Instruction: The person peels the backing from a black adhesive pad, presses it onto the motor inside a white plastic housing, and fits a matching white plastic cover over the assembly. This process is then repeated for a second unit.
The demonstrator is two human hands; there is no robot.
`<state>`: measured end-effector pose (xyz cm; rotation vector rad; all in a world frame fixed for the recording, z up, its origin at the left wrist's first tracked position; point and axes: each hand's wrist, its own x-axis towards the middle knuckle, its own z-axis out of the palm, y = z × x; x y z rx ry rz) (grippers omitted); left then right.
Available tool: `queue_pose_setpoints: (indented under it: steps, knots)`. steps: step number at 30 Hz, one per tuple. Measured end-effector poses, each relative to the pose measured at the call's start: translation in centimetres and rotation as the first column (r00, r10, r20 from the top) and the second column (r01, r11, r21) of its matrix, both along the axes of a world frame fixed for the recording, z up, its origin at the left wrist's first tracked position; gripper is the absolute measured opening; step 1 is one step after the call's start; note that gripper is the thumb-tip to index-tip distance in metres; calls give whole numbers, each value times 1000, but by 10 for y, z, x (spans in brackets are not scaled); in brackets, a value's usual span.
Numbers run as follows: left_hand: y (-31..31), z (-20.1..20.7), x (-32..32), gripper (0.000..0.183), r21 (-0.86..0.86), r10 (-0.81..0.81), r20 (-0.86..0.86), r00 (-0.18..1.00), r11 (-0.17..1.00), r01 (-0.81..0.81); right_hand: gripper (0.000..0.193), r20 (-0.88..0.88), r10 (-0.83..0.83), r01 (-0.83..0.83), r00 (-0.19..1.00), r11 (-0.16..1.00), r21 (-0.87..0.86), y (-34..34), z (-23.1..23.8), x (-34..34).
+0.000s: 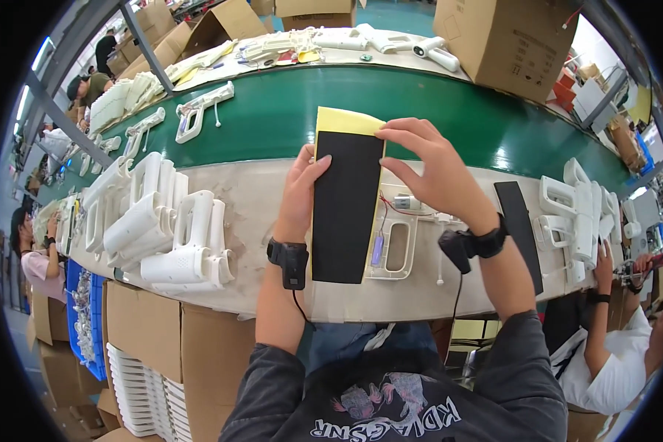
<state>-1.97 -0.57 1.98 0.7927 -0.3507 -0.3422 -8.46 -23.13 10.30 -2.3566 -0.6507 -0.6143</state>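
Observation:
An oblong black foam sheet on yellow backing paper is held up in front of me, its long side running away from me. The backing shows as a wide band at the far end and a thin line down the sides. My left hand grips its left edge, thumb on the black face. At the upper right corner, my right hand has its index fingertip and thumb on the edge. Partly behind the sheet lies an open white plastic housing half with a small motor, wires and a purple battery cell.
White housings are piled at left, more at right beside another black sheet. Beyond runs a green conveyor belt carrying housing halves. A big carton stands far right. Co-workers sit at both sides.

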Motion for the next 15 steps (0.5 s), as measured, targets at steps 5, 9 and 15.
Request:
queue_pose_setpoints:
  steps: [5,9,15]
  knots:
    - [-5,1,0,40,102,-39,47,998,994,34,29,-71,-29,44,997,975,216,13,-24,24]
    - [2,4,-1,52,212,-41,130,991,977,12,27,-114,4,22,993,975,223,10,-25,32]
    - [3,3,-4,65,241,-37,57,998,970,22,24,-352,219,-39,910,891,452,-6,-35,40]
